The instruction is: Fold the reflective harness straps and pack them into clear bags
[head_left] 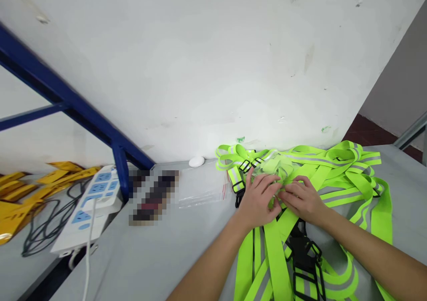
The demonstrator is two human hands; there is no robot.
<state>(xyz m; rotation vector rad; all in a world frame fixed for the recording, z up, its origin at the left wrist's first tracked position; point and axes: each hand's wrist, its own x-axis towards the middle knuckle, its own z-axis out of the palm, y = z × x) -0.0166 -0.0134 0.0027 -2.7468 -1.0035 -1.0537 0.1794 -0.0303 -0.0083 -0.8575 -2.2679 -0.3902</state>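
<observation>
My left hand is closed on the near edge of a clear plastic bag with bright green strap material bunched in it. Against it, fingers bent and nearly touching the left ones, my right hand pinches the same edge; the fingers partly hide the grip. Around and below both hands spreads a pile of green reflective straps with grey stripes. Black plastic buckles lie among the straps, just in front of my right wrist.
Flat clear zip bags lie left of the straps, by a white oval object. A white power strip with cables stands at left, beside a blue metal frame. Yellow packets lie beyond it. A white wall backs the grey table.
</observation>
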